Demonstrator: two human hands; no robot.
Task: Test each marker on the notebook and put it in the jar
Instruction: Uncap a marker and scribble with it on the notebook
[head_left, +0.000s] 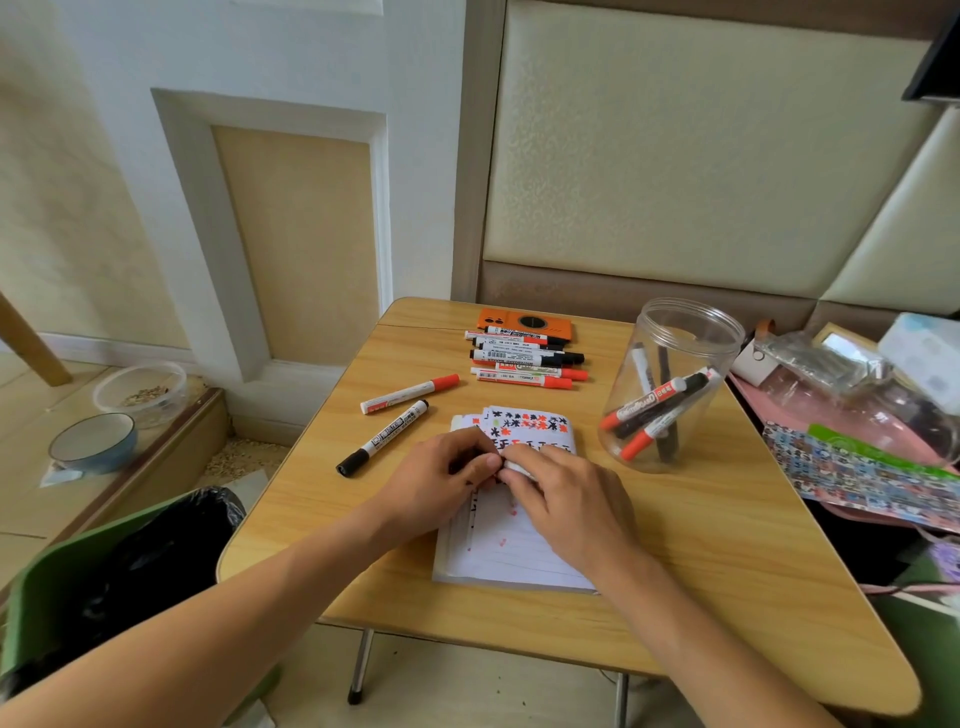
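Print on the marker barrels is mostly too small to be read; "MARKER" can be made out beside a barcode on one barrel in the stack (524, 356), and Chinese characters are seen on the loose black-capped marker (383, 437). Whiteboard-style lettering on a jar marker (655, 402) cannot be read with certainty.

Surface: a small wood-grain folding table (701, 545) on metal legs, set against a padded cream wall panel (701, 145). A green bin lined with a black bag (119, 571) is noted at the left, with two bowls (93, 441) on a low ledge.

Count: six markers stacked at the far edge, just in front of an orange phone (525, 324); two loose markers, the black-capped one and a red-capped marker (410, 393), left of the notebook; about five markers in the clear plastic jar (670, 384), which stands right of the notebook, lid off.

The notebook (511, 551) lies open at centre, its upper page covered in red and black test scribbles.

Both hands are held together over the notebook. The left hand (441, 480) is curled, fingertips pinching one end of a white marker (514, 466); the right hand (563, 499) is curled round the other end. Most of that marker is hidden.
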